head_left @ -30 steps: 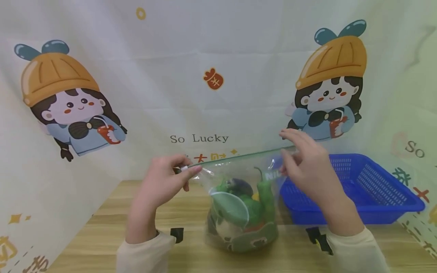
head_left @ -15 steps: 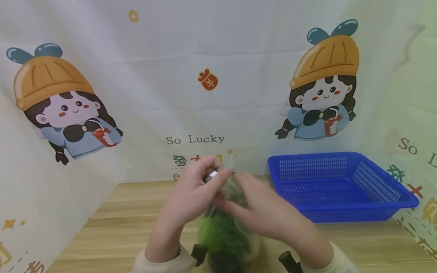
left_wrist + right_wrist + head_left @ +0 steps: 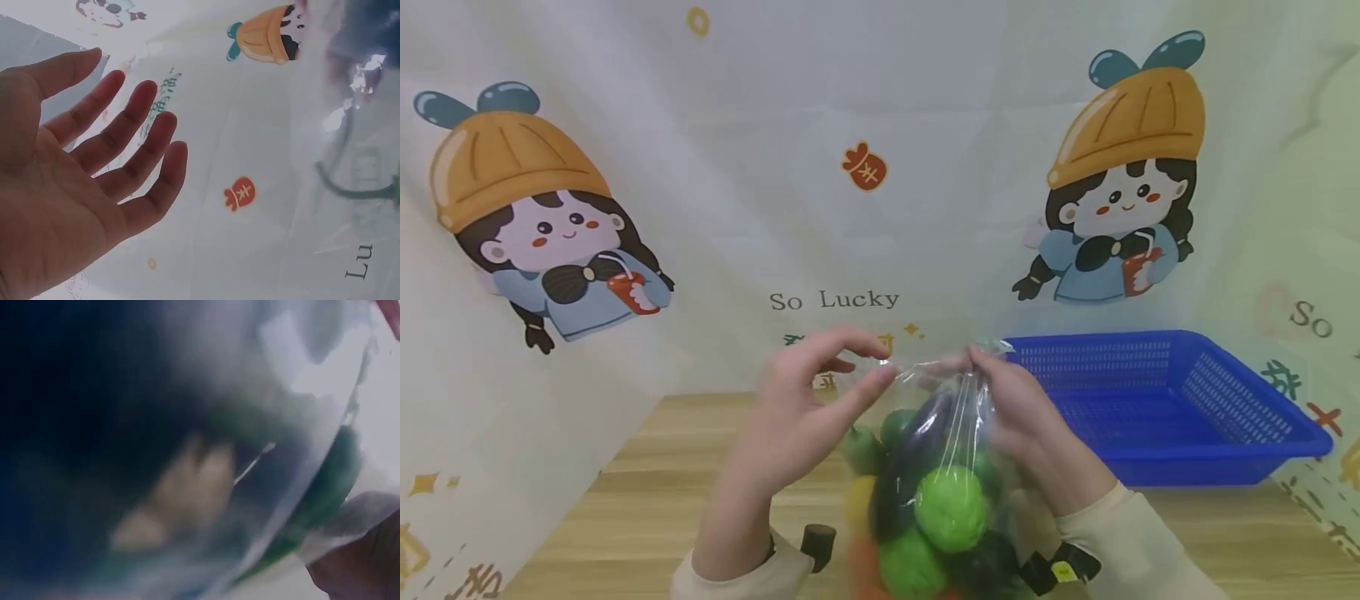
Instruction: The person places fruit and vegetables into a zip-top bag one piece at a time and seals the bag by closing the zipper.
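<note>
A clear plastic zip bag (image 3: 967, 421) full of vegetables hangs in front of me in the head view. Through its plastic show a dark eggplant (image 3: 898, 487), a light green round vegetable (image 3: 952, 508) and several green, yellow and orange pieces. My right hand (image 3: 1030, 408) pinches the bag's top right corner, which is gathered into folds. At the upper left, my left hand (image 3: 797, 417) hovers close to the top edge; the left wrist view shows its fingers (image 3: 165, 128) loosely bent and holding nothing. Blurred bag plastic and contents fill most of the right wrist view.
A blue plastic basket (image 3: 1150, 454) stands on the wood-grain table (image 3: 647, 475) to the right, behind my right forearm. A pale printed cloth (image 3: 737, 208) hangs as a wall at the back and both sides.
The bag has been turned round, so its plain side faces me instead of the printed one. My hands came together, then parted; my left hand has let go of the bag's corner.
</note>
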Motion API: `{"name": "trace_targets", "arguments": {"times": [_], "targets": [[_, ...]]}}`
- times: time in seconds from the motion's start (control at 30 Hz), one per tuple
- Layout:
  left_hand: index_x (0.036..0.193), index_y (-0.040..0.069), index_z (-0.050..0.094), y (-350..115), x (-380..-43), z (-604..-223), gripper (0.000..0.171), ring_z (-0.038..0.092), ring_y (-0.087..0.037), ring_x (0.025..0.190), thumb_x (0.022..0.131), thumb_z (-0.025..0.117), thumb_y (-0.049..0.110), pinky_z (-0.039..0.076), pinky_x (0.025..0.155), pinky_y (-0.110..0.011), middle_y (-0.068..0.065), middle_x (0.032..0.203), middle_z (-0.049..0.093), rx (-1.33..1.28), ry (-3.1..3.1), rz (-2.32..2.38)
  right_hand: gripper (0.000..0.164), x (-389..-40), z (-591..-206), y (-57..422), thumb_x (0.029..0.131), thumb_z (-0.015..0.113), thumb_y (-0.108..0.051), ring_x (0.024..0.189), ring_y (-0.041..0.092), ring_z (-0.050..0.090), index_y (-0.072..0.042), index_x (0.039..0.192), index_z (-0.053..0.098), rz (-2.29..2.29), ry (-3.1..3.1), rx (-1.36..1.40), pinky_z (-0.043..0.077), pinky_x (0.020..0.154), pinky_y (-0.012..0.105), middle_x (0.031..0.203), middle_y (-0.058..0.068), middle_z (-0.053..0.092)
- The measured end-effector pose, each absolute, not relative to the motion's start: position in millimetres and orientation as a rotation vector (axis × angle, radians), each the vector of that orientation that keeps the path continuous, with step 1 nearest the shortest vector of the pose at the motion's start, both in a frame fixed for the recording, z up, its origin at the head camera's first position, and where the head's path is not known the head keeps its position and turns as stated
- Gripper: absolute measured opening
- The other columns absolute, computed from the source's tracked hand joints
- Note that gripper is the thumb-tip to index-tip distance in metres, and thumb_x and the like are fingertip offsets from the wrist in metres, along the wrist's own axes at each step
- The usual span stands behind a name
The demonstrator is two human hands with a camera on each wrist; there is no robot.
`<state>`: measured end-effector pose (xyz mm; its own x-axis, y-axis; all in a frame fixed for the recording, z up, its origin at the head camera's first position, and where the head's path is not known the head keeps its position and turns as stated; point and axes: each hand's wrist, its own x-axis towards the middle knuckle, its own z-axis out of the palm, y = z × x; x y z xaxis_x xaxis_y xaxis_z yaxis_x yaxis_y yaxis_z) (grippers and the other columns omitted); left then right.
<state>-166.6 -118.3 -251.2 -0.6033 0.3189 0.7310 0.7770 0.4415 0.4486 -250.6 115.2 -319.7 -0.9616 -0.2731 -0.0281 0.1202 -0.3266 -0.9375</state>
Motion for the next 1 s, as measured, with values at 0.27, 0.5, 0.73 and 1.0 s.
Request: {"name": "trace_targets", "arguments": {"times": [0.27,0.5,0.73,1.0], "targets": [[0.123,0.019,0.073,-111.9,-180.6,-268.5,0.023,0.067,-0.017,0.122,0.105,0.067,0.033,0.055,0.109,-0.047,0.004,0.124,0.076,-0.931,-2.628,-0.815,0.079,-267.3,-334.6,132.6,0.109,0.053,-0.039,0.154,0.052,0.036,0.007,0.164,0.020,-1.544,2.787,-0.157,0.034,0.126,0.065,0.167,0.035,0.030],[0.164,0.016,0.041,-94.3,-214.9,-329.8,0.056,0.030,-0.040,0.162,0.115,0.042,0.042,0.033,0.128,-0.064,-0.013,0.175,0.030,-0.926,-3.038,-0.333,0.067,-214.5,-328.7,120.4,0.111,0.050,-0.047,0.159,0.056,0.024,-0.005,0.163,0.040,-0.780,3.011,-0.732,0.029,0.122,0.076,0.174,0.029,0.023],[0.172,0.025,0.014,-92.6,-248.6,-371.0,0.061,0.004,-0.035,0.168,0.116,0.020,0.047,0.022,0.125,-0.078,-0.001,0.182,0.003,-0.723,-3.142,-0.332,0.079,-221.1,-364.7,105.4,0.109,0.040,-0.066,0.161,0.056,0.018,-0.020,0.171,0.022,-0.422,3.023,-0.796,0.031,0.125,0.071,0.180,0.017,0.004],[0.172,0.024,0.011,-84.9,-220.4,-378.8,0.068,0.003,-0.033,0.169,0.114,0.010,0.057,0.024,0.125,-0.077,0.003,0.181,0.002,-0.736,-3.190,-0.321,0.105,-199.6,-384.1,118.4,0.097,0.039,-0.086,0.163,0.052,-0.005,-0.020,0.172,0.009,-0.478,2.914,-0.797,0.045,0.114,0.072,0.180,0.012,-0.013]]}}
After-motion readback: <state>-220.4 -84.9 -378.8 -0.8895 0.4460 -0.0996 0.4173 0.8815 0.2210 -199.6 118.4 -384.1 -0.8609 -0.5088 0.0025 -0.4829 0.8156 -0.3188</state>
